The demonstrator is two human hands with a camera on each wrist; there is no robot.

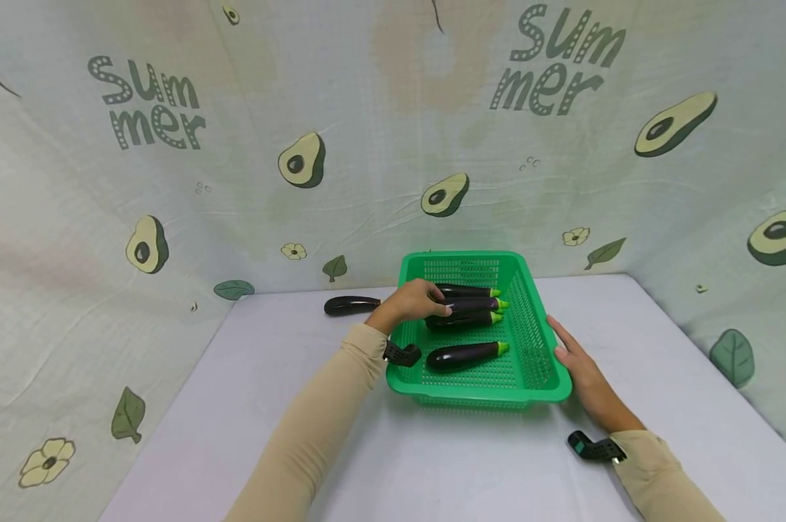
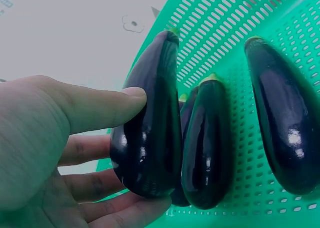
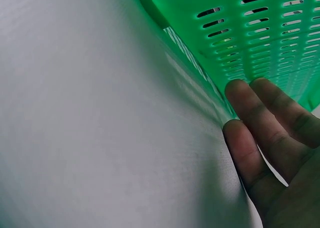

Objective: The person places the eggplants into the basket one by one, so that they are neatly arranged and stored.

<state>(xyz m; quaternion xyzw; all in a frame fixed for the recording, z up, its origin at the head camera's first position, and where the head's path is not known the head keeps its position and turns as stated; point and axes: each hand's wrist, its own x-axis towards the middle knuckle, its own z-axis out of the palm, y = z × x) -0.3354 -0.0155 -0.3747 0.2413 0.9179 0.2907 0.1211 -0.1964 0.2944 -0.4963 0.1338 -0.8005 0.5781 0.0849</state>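
Note:
My left hand (image 1: 414, 301) grips a dark purple eggplant (image 2: 150, 118) with a green stem end, thumb on one side and fingers on the other, inside the green plastic basket (image 1: 484, 395). Close beside it in the left wrist view is another eggplant (image 2: 207, 143), partly covering a further one behind. A separate eggplant (image 1: 465, 356) lies nearer the basket's front. Against the outside of the basket's right wall rests my right hand (image 1: 585, 377), its fingers (image 3: 250, 148) extended and touching the perforated side in the right wrist view.
One more eggplant (image 1: 350, 305) lies on the white table (image 1: 256, 377) to the left of the basket, its right end hidden by my left arm. A printed cloth (image 1: 367, 145) hangs behind the table's back edge and along the sides.

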